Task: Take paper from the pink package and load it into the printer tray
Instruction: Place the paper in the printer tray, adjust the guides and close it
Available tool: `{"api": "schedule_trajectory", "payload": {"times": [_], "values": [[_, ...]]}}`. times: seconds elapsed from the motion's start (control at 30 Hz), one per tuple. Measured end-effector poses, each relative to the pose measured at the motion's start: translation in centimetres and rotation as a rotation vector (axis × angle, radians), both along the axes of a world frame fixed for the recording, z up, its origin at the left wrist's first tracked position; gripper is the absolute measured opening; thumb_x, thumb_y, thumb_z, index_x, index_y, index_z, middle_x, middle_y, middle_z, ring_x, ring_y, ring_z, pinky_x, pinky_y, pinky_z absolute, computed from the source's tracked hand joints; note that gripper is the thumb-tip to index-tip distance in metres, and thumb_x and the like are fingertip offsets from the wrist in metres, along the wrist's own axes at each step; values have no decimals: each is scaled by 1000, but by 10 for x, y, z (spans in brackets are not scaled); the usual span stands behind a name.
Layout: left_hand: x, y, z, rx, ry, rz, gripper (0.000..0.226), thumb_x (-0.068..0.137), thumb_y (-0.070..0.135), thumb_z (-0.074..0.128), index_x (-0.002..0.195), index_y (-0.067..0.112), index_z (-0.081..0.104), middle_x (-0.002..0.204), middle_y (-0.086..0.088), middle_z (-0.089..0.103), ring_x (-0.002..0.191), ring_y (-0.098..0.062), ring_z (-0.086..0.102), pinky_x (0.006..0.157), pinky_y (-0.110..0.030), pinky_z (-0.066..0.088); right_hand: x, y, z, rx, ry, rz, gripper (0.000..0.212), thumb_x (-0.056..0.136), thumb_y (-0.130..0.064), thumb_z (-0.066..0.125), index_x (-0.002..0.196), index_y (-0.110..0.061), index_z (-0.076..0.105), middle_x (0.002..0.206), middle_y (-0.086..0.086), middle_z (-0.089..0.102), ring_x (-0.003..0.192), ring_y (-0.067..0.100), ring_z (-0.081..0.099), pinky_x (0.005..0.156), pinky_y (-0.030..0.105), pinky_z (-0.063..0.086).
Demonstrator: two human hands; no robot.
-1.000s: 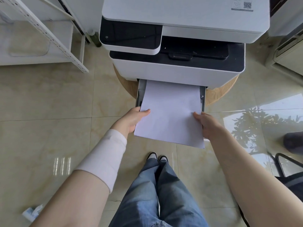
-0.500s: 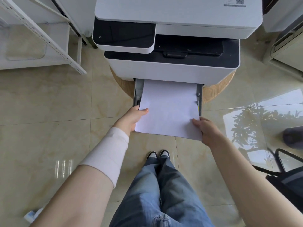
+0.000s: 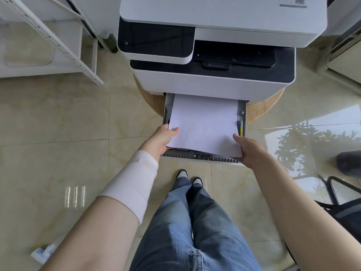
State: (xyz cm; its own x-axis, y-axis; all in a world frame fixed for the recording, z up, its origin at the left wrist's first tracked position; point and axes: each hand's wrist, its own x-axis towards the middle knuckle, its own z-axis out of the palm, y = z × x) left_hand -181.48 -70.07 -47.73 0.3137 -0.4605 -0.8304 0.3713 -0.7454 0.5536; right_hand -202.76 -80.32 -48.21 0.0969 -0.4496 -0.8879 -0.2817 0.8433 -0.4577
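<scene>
A stack of white paper (image 3: 205, 122) lies over the pulled-out grey printer tray (image 3: 201, 155), its far end under the printer body. My left hand (image 3: 161, 138) grips the stack's near left corner, thumb on top. My right hand (image 3: 249, 148) holds the near right corner. The white and black printer (image 3: 211, 55) stands on a round wooden stand (image 3: 261, 110). The tray's front rail shows just beyond the paper's near edge. The pink package is out of view.
A white metal shelf frame (image 3: 58, 47) stands at the left. My jeans-clad legs and shoes (image 3: 187, 177) are below the tray. A dark chair and bag (image 3: 343, 210) sit at the right. A small wrapper (image 3: 44, 252) lies on the tiled floor.
Both hands have pushed the paper further into the tray; its near edge now sits inside the tray's front rail, which has come into view.
</scene>
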Motion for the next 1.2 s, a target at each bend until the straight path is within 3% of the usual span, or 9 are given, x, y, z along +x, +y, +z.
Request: {"api": "schedule_trajectory", "payload": {"times": [0.07, 0.2, 0.33, 0.47, 0.6, 0.77, 1.03, 1.13, 1.2], "values": [[2, -1, -2, 6, 1, -1, 35, 96, 19, 48, 130, 11, 47, 130, -7, 56, 113, -25, 55, 101, -41, 43, 0, 5, 1, 17, -13, -30, 29, 96, -15, 48, 124, -9, 47, 97, 9, 52, 79, 20, 53, 59, 34, 55], [4, -3, -9, -13, 26, 31, 33, 96, 19, 47, 128, 11, 47, 129, -8, 57, 110, -25, 55, 96, -40, 44, 6, 4, -5, -34, -1, -96, 31, 96, -10, 47, 127, -10, 50, 114, 10, 50, 99, 25, 49, 78, 37, 49], [2, 0, -18, -1, 14, 81, 31, 97, 10, 45, 125, -1, 48, 130, -17, 55, 109, -27, 55, 94, -42, 46, 12, 2, -11, -71, 13, -101, 32, 95, -10, 48, 127, -10, 52, 113, 9, 52, 99, 25, 50, 88, 42, 49], [-2, -1, -24, 23, -23, 89, 30, 97, 10, 44, 125, -2, 47, 122, -12, 56, 113, -28, 54, 94, -39, 46, 14, 0, -16, -118, 70, -118, 34, 94, -9, 51, 128, -11, 53, 113, 9, 53, 97, 25, 49, 83, 41, 50], [-7, 0, -35, 70, -85, 90, 46, 94, 19, 49, 136, 3, 38, 140, -11, 47, 123, -29, 49, 101, -47, 44, 17, 5, -24, -211, 148, -134, 39, 92, -9, 53, 131, -10, 51, 127, 9, 56, 99, 23, 52, 97, 46, 48], [-11, 1, -44, 79, -147, 97, 47, 93, 22, 49, 136, 8, 40, 139, -9, 48, 120, -30, 50, 97, -45, 47, 17, 8, -25, -262, 204, -83, 40, 92, -11, 53, 131, -9, 50, 128, 9, 56, 104, 25, 55, 97, 45, 49], [-17, 2, -43, 61, -282, 45, 39, 91, 18, 48, 128, 7, 50, 130, -13, 57, 115, -32, 56, 98, -49, 47, 23, 10, -33, -291, 330, -72, 32, 90, -7, 48, 121, -8, 58, 97, 6, 58, 87, 23, 53, 80, 35, 48], [-20, 4, -33, 58, -380, -44, 40, 92, 19, 47, 129, 6, 48, 131, -15, 56, 117, -37, 53, 95, -46, 48, 26, 15, -34, -326, 375, -57, 33, 91, -8, 46, 121, -12, 58, 103, 8, 64, 87, 23, 54, 78, 31, 45], [-23, 7, -27, 27, -474, -104, 32, 92, 17, 48, 119, 2, 54, 120, -16, 61, 102, -33, 57, 80, -34, 47, 26, 19, -30, -376, 391, -26, 33, 90, -10, 48, 122, -12, 58, 111, 10, 66, 93, 25, 58, 83, 33, 46]]}}
